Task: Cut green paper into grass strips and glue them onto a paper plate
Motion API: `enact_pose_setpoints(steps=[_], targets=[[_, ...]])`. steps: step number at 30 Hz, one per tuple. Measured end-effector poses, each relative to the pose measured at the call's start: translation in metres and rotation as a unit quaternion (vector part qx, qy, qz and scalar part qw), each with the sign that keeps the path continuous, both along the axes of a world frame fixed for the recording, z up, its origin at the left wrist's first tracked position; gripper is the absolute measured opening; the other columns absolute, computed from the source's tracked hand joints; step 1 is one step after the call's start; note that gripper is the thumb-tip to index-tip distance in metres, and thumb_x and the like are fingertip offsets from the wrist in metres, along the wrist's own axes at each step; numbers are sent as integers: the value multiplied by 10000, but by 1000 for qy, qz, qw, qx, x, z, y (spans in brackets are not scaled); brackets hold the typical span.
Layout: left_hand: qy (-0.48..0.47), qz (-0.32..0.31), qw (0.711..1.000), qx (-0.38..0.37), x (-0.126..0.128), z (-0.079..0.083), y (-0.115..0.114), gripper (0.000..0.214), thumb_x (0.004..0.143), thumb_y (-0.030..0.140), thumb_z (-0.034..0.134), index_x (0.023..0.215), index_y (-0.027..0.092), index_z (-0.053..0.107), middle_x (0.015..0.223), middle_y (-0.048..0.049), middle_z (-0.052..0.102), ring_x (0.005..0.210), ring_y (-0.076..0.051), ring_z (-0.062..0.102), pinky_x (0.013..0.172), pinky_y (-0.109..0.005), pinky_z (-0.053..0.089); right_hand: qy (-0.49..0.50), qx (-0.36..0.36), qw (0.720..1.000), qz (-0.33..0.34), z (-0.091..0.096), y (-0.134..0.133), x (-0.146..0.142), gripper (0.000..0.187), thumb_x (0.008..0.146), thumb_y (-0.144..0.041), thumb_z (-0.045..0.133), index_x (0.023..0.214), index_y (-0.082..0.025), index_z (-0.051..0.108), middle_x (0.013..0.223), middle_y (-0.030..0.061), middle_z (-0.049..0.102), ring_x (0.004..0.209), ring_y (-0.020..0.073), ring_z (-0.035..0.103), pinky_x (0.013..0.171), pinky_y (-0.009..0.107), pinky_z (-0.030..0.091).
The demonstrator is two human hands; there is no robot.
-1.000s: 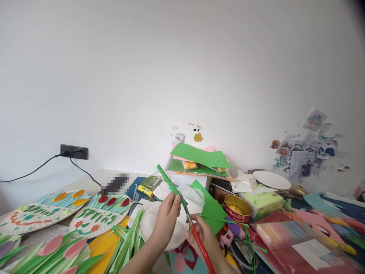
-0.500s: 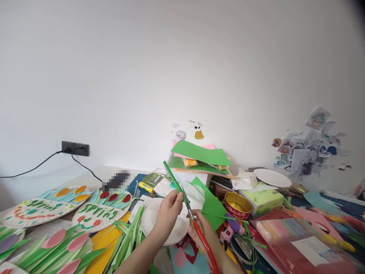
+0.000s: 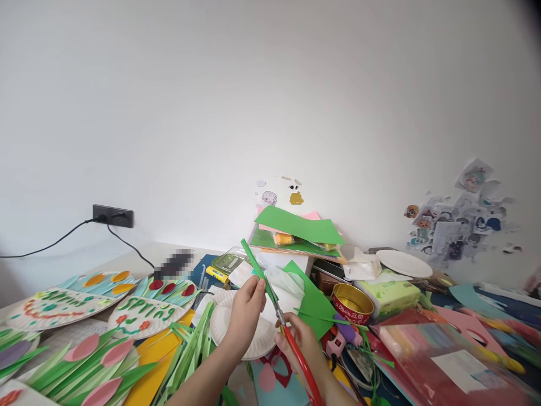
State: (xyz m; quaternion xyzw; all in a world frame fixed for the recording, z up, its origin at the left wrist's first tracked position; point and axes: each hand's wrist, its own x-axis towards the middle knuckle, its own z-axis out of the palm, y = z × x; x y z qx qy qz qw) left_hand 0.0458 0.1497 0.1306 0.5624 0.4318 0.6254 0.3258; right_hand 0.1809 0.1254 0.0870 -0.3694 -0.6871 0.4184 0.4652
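Note:
My left hand point(image 3: 245, 313) pinches a long narrow green paper strip point(image 3: 252, 261) that points up and to the left. My right hand point(image 3: 305, 347) grips red-handled scissors point(image 3: 291, 347), whose blades meet the strip just beside my left fingers. A larger green paper piece point(image 3: 315, 304) hangs to the right of the blades. Under both hands lies a white paper plate point(image 3: 226, 330).
Decorated "Spring" paper plates point(image 3: 141, 316) and cut green leaves point(image 3: 186, 355) cover the left of the table. A gold tin point(image 3: 353, 303), tissue pack point(image 3: 391, 296), glue gun point(image 3: 336, 344) and stacked coloured sheets point(image 3: 296, 234) crowd the right. A wall socket point(image 3: 113, 216) with cable sits at the left.
The view has shifted slightly. My hands stay together at the strip, with the scissors still cutting along it; the strip's free end has moved a little to the right.

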Motion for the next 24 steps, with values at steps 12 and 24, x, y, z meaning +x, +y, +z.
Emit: enact_pose_setpoints(steps=[12,24], targets=[[2,-28,1000,-4,-1,-4,6,384,767,499,436,553,238,253,452,96,271,428,-86,283,442,-217,212,-4,-16,1000,13,-4,5,2,402,719,-546,634,821,-191,476,436,-129,274,353,51,230,370,186,176],[-30,-78,996,-35,2,0,3,361,735,480,441,547,235,254,446,107,271,386,-66,292,424,-205,220,-17,19,999,-34,-1,7,4,364,701,-495,673,756,-165,529,621,-28,482,515,89,385,457,199,276]])
